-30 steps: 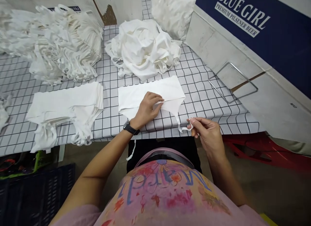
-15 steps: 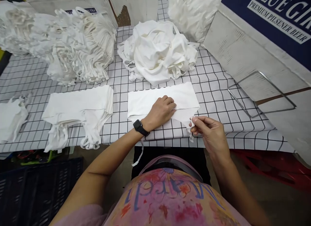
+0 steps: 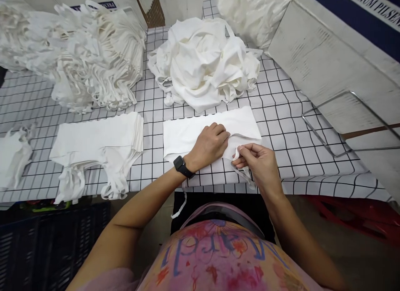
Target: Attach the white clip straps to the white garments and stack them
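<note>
A white strappy top [image 3: 187, 134] lies folded into a wide band on the checked cloth in front of me. My left hand [image 3: 212, 143], with a black watch on its wrist, is closed on the middle of the band, fingers curled into the fabric. Beside it to the right, my right hand [image 3: 258, 161] pinches the top's right shoulder strap [image 3: 236, 153] between thumb and fingers. The strap's lower end dangles near the table edge. Another thin strap [image 3: 180, 205] hangs over the edge below my left wrist.
A neat stack of folded white tops [image 3: 96, 136] lies to the left, with more tops [image 3: 14, 157] at the far left. Behind are a loose white heap [image 3: 203, 61] and large piles [image 3: 100, 53]. A carton [image 3: 328, 61] and bent metal wire frame [image 3: 325, 147] stand right.
My right hand has moved left, toward my left hand, bringing the pinched strap inward. The band's lower right edge now bulges up a little. My left hand stays on the fabric.
</note>
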A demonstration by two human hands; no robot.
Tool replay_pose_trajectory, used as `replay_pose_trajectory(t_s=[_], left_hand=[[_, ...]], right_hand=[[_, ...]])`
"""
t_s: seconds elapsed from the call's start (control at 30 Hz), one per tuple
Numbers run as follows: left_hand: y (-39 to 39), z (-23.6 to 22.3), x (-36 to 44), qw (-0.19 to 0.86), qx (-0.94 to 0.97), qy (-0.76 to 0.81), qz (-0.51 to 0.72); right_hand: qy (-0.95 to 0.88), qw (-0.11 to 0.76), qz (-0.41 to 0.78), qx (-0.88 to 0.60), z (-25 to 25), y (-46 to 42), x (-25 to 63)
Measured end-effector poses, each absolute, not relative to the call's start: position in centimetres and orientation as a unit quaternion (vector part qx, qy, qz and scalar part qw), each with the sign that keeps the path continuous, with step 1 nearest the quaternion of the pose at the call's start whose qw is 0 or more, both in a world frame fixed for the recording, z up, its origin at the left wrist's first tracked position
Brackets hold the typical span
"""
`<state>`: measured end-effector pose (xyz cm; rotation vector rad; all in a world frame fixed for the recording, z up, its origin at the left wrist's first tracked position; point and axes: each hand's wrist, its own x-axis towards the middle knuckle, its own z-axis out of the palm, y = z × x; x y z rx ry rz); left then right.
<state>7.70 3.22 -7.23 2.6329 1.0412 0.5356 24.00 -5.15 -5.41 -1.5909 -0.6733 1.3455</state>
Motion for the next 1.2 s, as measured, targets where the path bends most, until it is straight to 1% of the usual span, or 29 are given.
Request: replay_pose_trajectory(t_s=[0.13, 0.33, 0.6, 1.03, 1.2], left_hand=[[3.5, -7.5, 7.7, 0.158, 0.891, 0.373, 0.207], [3.7, -8.0, 7.7, 0.198, 0.872, 0.379, 0.238], [3.2, -7.8, 7.9, 0.129, 0.897, 0.356, 0.228], [2.9, -7.8, 8.2, 0.109, 0.895, 0.357, 0.244], [3.0, -8.0, 8.2, 0.072, 0.901, 0.336, 0.266]], right_hand=[[-0.298, 0.446, 0.542, -0.647, -5.5, -4.5, 24.0], [-0.301, 0.45, 0.534, -0.649, -5.6, -3.7, 23.7], [-0.278, 0.472, 0.531, -0.647, -5.6, -3.1, 23.4], [-0.275, 0.478, 0.525, -0.648, -5.3, -3.1, 23.1], [-0.273, 0.476, 0.521, -0.654, -5.0, -2.9, 23.1]])
